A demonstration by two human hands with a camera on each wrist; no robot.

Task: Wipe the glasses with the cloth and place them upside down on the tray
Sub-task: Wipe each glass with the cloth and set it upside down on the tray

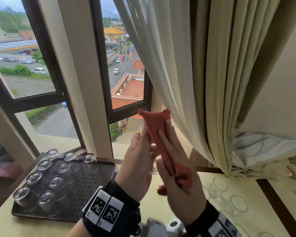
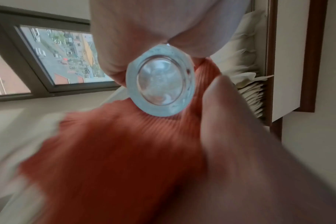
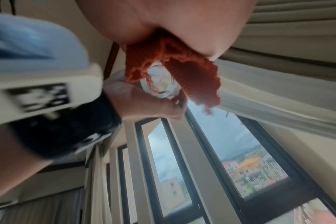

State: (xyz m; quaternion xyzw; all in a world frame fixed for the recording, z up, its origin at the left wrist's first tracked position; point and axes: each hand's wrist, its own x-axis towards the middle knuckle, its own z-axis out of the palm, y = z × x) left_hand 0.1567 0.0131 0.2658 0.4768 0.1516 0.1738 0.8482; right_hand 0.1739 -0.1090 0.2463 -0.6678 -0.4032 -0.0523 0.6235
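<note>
My left hand (image 1: 137, 159) grips a clear glass (image 2: 160, 84) at chest height in front of the window, its thick base facing the left wrist camera. My right hand (image 1: 178, 147) holds the orange-red cloth (image 1: 156, 124) against the glass; the cloth (image 3: 182, 71) wraps much of the glass (image 3: 159, 86). In the head view only a sliver of the glass (image 1: 152, 169) shows between the two hands. To the lower left lies the dark tray (image 1: 92, 190), with several glasses (image 1: 33, 178) standing upside down on it.
Several upright glasses (image 1: 220, 185) stand on the pale table (image 1: 161, 209) to the lower right. A cream curtain (image 1: 203, 74) hangs just behind the hands, beside the window frame (image 1: 99, 74). The tray's right half is bare.
</note>
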